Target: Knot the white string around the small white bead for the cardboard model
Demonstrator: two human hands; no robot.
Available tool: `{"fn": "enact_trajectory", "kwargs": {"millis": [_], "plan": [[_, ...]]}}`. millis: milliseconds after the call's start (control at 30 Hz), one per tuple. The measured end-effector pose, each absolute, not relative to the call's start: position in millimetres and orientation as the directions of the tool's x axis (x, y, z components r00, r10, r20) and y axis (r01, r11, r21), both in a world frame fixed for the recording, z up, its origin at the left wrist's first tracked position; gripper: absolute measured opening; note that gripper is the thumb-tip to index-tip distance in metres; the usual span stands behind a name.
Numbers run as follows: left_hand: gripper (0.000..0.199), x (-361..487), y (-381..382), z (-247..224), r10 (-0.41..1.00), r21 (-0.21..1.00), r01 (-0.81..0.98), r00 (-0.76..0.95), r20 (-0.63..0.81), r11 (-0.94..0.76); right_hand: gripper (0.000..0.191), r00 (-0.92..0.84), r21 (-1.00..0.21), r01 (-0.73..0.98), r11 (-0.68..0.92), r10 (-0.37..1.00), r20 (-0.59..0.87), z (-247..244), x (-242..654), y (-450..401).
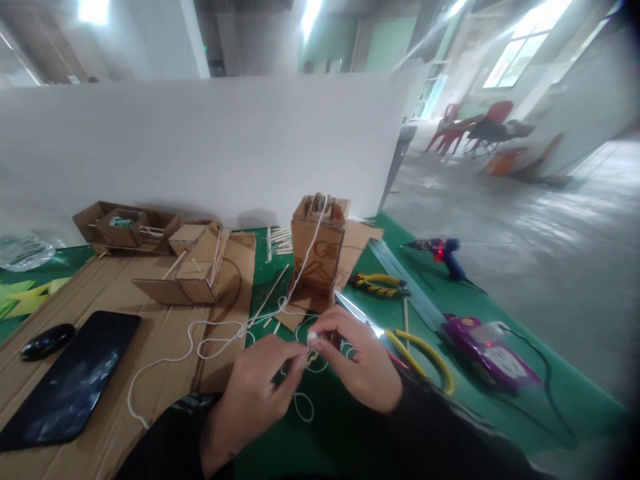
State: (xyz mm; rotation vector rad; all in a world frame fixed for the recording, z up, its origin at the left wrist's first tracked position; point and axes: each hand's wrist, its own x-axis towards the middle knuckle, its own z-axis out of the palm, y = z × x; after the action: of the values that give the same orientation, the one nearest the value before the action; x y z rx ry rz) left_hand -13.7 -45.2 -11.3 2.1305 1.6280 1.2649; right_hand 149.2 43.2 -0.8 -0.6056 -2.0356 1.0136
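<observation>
My left hand [265, 377] is closed in a pinch near the table's front edge; what its fingertips hold is too small to make out. Touching or nearly touching it, my right hand [357, 360] pinches a small white piece [313, 337] between thumb and fingers. White string [220, 323] lies in loops left of the hands and runs up over the top of an upright cardboard tower [316, 250]. More loops of string rest on the green table under the hands.
Scissors with yellow handles [435, 360], pliers [380, 285], a glue gun [443, 253] and a purple power strip [493, 353] lie at right. At left are a black phone [75, 380], a mouse [47, 341] and cardboard models [187, 277]. A white panel [200, 147] stands behind.
</observation>
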Motion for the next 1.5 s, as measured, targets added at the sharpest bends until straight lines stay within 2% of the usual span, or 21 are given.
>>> {"fn": "enact_trajectory", "kwargs": {"millis": [133, 200, 267, 333, 400, 500, 633, 867, 967, 1100, 1267, 1500], "plan": [[0.014, -14.4, -42.8, -14.9, 0.834, 0.495, 0.768, 0.089, 0.545, -0.406, 0.010, -0.615, -0.860, 0.057, 0.506, 0.697, 0.369, -0.3, 148.5, 44.0], [0.013, -14.8, -41.8, -15.4, 0.824, 0.486, 0.772, 0.083, 0.561, -0.409, 0.013, -0.633, -0.931, 0.012, 0.366, 0.723, 0.276, -2.2, 147.7, 43.1], [0.013, -15.0, -41.5, -15.8, 0.819, 0.484, 0.772, 0.082, 0.567, -0.413, 0.018, -0.661, -0.986, -0.053, 0.156, 0.735, 0.152, -6.3, 146.7, 41.9], [0.014, -15.1, -41.6, -16.5, 0.816, 0.469, 0.774, 0.105, 0.569, -0.427, 0.022, -0.683, -0.993, -0.115, -0.022, 0.728, 0.063, -11.1, 145.4, 41.2], [0.014, -15.2, -41.6, -17.5, 0.809, 0.441, 0.780, 0.138, 0.571, -0.444, 0.024, -0.687, -0.982, -0.160, -0.100, 0.726, 0.038, -14.4, 144.2, 41.2], [0.013, -15.5, -41.6, -19.1, 0.797, 0.413, 0.790, 0.153, 0.584, -0.454, 0.024, -0.673, -0.976, -0.192, -0.107, 0.738, 0.051, -14.4, 143.2, 42.3], [0.014, -15.3, -43.1, -20.0, 0.784, 0.424, 0.802, 0.086, 0.615, -0.421, 0.021, -0.667, -0.973, -0.202, -0.111, 0.743, 0.054, -9.9, 143.4, 44.2], [0.015, -12.4, -45.5, -13.8, 0.800, 0.577, 0.697, -0.009, 0.601, -0.425, 0.015, -0.720, -0.966, -0.242, -0.086, 0.684, 0.119, -7.5, 145.7, 46.6], [0.016, -12.4, -45.1, -12.1, 0.798, 0.596, 0.680, -0.027, 0.603, -0.428, 0.014, -0.724, -0.962, -0.257, -0.090, 0.677, 0.130, -9.3, 145.6, 45.7], [0.016, -14.8, -45.0, -11.9, 0.750, 0.509, 0.706, 0.048, 0.659, -0.492, 0.010, -0.744, -0.952, -0.252, -0.175, 0.664, 0.075, -12.0, 145.2, 45.6], [0.016, -17.1, -44.8, -10.9, 0.680, 0.357, 0.750, 0.164, 0.714, -0.556, 0.015, -0.815, -0.942, -0.188, -0.279, 0.579, -0.009, -11.0, 146.3, 47.3], [0.020, -17.3, -45.6, -18.5, 0.619, 0.283, 0.791, 0.147, 0.772, -0.542, 0.019, -0.850, -0.927, -0.273, -0.257, 0.517, 0.107, -9.4, 146.3, 44.7]]}}
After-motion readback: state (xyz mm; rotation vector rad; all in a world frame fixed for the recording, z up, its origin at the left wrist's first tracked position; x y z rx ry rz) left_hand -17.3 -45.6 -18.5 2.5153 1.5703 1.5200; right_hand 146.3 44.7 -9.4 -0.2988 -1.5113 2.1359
